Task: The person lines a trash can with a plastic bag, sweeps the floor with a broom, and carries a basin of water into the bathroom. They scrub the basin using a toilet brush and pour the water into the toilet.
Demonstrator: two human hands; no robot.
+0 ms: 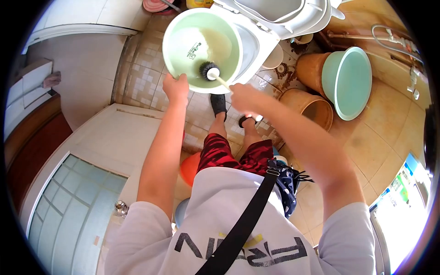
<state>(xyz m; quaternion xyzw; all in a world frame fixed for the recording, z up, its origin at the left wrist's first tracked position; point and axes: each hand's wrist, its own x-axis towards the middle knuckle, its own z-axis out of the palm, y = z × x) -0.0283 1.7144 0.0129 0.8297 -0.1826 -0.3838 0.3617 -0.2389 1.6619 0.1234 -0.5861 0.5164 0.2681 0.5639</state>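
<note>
A pale green plastic basin (170, 34) is held over the toilet bowl (251, 45), with some cloudy liquid inside it. My left hand (176, 88) is closed on the basin's near rim. In my right hand (247, 99) is a toilet brush (221, 81), gripped by its white handle, whose end shows below the hand. The dark bristle head touches or hovers just over the basin's inner wall near the rim; which one I cannot tell.
The toilet seat and lid (293, 16) stand raised. At the right are a second green basin (347, 82) and brown buckets (307, 107). Behind my legs sits a red-orange tub (189, 168). An open door (87, 183) is at the left, a wall tap (413, 82) at the right.
</note>
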